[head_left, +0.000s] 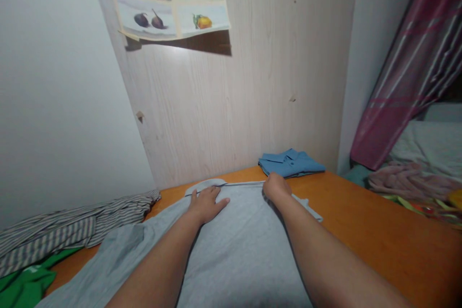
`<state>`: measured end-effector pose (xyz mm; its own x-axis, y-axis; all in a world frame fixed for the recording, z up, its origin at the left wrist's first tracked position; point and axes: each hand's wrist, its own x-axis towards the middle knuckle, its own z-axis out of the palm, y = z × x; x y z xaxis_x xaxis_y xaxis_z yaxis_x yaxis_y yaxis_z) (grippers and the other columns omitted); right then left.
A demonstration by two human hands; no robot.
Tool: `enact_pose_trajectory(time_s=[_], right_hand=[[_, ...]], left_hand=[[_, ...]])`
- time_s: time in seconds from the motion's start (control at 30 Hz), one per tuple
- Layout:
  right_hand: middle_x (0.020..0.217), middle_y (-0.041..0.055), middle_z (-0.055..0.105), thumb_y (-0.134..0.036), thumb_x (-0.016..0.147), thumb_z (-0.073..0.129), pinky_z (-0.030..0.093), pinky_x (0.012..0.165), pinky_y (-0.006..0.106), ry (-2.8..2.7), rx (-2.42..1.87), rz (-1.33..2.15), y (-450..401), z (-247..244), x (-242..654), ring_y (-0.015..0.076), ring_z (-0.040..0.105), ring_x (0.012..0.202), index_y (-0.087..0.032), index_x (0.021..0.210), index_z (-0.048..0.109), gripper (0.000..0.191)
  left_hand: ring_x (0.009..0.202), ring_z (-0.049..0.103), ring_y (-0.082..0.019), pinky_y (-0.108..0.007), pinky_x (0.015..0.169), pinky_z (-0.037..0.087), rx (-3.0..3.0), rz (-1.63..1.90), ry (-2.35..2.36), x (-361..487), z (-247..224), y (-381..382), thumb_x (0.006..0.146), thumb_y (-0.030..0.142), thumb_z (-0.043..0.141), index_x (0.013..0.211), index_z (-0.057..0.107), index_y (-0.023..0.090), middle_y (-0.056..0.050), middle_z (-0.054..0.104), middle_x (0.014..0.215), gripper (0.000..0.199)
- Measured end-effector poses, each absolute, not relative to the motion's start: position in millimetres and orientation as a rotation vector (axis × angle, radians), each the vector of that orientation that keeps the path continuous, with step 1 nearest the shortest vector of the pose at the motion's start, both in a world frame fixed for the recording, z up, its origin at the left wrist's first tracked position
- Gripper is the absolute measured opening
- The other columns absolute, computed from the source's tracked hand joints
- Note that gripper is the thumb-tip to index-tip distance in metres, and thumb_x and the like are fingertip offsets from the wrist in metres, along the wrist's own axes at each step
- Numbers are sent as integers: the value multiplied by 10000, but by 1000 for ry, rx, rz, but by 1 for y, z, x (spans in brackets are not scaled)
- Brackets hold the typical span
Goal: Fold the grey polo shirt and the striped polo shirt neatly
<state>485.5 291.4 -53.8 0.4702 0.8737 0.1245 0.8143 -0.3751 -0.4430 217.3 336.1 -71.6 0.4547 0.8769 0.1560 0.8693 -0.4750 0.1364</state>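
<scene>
A light grey garment, perhaps a shirt, lies spread on the orange-brown table. My left hand rests flat on it near its far edge, fingers spread. At the far right corner of that edge, my right hand is closed on the grey cloth. The far edge runs fairly straight between the two hands, with a dark line along it. A bit of grey cloth sticks out to the right of my right wrist. My forearms cover part of the garment's sides.
A folded blue collared shirt lies at the table's back. To the left are a striped garment and green cloth. A wall panel with fruit pictures stands behind. Right, a pink curtain hangs by piled cloth.
</scene>
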Motion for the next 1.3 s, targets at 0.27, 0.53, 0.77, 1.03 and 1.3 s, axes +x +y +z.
enact_pose_trajectory(time_s=[0.27,0.53,0.77,1.03,1.3], right_hand=[[1256,174,687,-302,985,346,453,985,371,-1710,-1933,97,283,-32,410,276,637,1179,-160,1263,647,433],[1668,141,152,-663,972,273,29,1197,591,-2357,-1738,379,269,-67,380,332,75,1541,-206,1588,283,768],[1675,112,142,-658,978,255,28,1202,576,-2338,-1782,340,273,-72,384,298,66,1546,-236,1595,264,747],[1664,101,208,-637,983,273,77,1198,589,-2337,-1802,257,281,-85,385,306,124,1538,-251,1581,306,712],[1666,79,203,-644,976,286,87,1207,573,-2328,-1812,224,285,-90,386,295,127,1539,-265,1576,320,710]], left_hand=[[1225,603,-279,-430,1082,401,2417,737,1467,208,-70,344,885,611,494,1201,689,214,-110,683,1303,544],[936,676,-226,-339,865,507,2184,1116,1654,121,-49,351,889,401,468,1007,695,190,-85,748,991,331],[965,654,-236,-344,896,494,2145,855,1721,44,-29,316,868,462,437,898,699,184,-86,748,978,383],[819,628,-215,-293,726,492,2032,602,1741,-10,-21,257,827,571,497,803,699,191,-47,715,860,431],[771,605,-202,-279,679,446,2191,695,2090,-25,-20,240,884,533,405,802,580,215,-34,654,809,372]])
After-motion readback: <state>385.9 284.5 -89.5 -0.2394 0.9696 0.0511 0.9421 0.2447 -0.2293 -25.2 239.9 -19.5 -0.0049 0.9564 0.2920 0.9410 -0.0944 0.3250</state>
